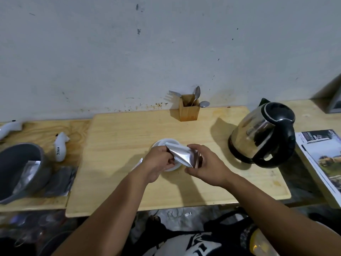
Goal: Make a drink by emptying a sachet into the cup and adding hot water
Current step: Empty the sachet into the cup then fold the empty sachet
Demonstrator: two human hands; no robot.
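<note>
Head view: sachet (pixel 181 155) pinched in both hands right above the cup (pixel 167 143). Left hand (pixel 160 162) fingers pressed on its left end, right hand (pixel 206 163) fingers gripping the lower right corner. To do this well, I'd keep the open end dead over the cup, tilt it steeply and tap out the corners. Can't see the cup's contents, hands block it. Kettle (pixel 262 132) right of cup, lid down, fill unknown. Holder (pixel 189 109) behind cup has spoons and a fork. Grey pot (pixel 20 167), far left of cup, holds something silvery.

hands 2 (pixel 158 163) (pixel 206 166); sachet 1 (pixel 181 154); cup 1 (pixel 166 142); kettle 1 (pixel 262 133); spoons 2 (pixel 197 91) (pixel 204 104); fork 1 (pixel 174 93)
</note>
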